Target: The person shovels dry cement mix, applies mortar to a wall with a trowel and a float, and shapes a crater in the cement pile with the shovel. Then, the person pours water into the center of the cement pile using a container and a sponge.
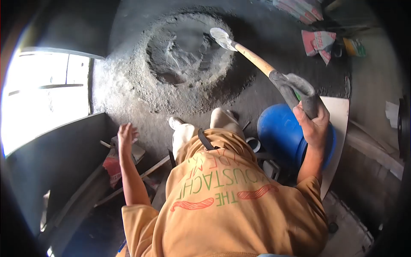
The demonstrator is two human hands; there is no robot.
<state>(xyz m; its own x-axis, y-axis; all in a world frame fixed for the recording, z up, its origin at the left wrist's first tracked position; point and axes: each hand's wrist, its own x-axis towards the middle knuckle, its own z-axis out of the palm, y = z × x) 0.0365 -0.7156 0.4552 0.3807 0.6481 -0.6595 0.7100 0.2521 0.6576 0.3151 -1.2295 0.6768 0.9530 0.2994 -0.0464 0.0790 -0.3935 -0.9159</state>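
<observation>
My right hand (314, 126) is wrapped around the dark D-shaped grip of a shovel (254, 59), out to the right of my body. The shovel's wooden shaft slants away to the upper left, and its pale, coated blade (221, 38) is over the right side of a ring of grey mortar mix (147, 88). Inside the ring lies wet, lumpy mortar (184, 53). Whether the blade touches the mix cannot be made out. My left hand (127, 135) hangs free at the left with loosely bent fingers and nothing in it.
A blue barrel (278, 132) lies near my right side, against a pale board (338, 111). Torn red-and-white bags (319, 43) are at the upper right. Bright window openings (47, 81) are on the left. Wood strips (156, 166) and a red bag (112, 168) lie near my left arm.
</observation>
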